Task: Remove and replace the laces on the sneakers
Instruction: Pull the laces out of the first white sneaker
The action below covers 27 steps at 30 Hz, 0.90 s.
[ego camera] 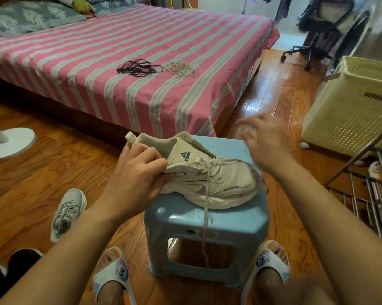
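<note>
A: Head view: where's the sneaker (210, 179)?
B: On the blue stool (207, 219), filling its top. The left hand (137, 172) grips its heel.
A: The right hand (260, 144)?
B: Blurry above the toe. Can't tell its fingers.

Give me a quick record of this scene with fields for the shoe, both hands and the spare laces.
shoe: cream sneaker on its sole on the blue stool, one lace end hanging over the stool's front
left hand: grips the sneaker's heel
right hand: raised above the toe, blurred
spare laces: black bundle and cream bundle on the striped bed
other shoe: grey sneaker on the floor
</note>
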{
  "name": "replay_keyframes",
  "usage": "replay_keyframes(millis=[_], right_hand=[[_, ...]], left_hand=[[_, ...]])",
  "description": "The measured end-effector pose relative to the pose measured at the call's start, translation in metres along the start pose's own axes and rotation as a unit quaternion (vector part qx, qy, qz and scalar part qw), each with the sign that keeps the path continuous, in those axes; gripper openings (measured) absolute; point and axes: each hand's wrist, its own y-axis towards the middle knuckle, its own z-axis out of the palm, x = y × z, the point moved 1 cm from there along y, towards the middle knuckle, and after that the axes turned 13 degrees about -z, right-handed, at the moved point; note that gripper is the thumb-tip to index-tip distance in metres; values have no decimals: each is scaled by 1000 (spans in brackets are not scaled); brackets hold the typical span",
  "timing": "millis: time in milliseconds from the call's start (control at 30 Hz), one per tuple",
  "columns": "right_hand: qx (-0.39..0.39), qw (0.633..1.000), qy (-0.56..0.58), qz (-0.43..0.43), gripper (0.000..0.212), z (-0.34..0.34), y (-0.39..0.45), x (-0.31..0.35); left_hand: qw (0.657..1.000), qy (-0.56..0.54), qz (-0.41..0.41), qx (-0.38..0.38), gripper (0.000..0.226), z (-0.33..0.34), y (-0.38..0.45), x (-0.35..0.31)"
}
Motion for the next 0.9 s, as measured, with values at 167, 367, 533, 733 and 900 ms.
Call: replay_keyframes(millis=[167,367,533,733,900], right_hand=[[149,961,69,-221,11,6,-28,52],[141,958,70,-240,12,13,-30,54],[72,973,68,-208,14,-12,-29,30],[81,984,87,-134,19,-21,-35,29],[99,966,21,-240,18,6,-43,63]], left_hand=[[1000,0,-23,14,19,2,5,-5],[999,23,-36,17,26,1,6,-11],[999,16,-29,32,24,-3,7,3],[999,41,-24,14,25,-1,2,-10],[999,36,-28,10,22,0,0,-10]])
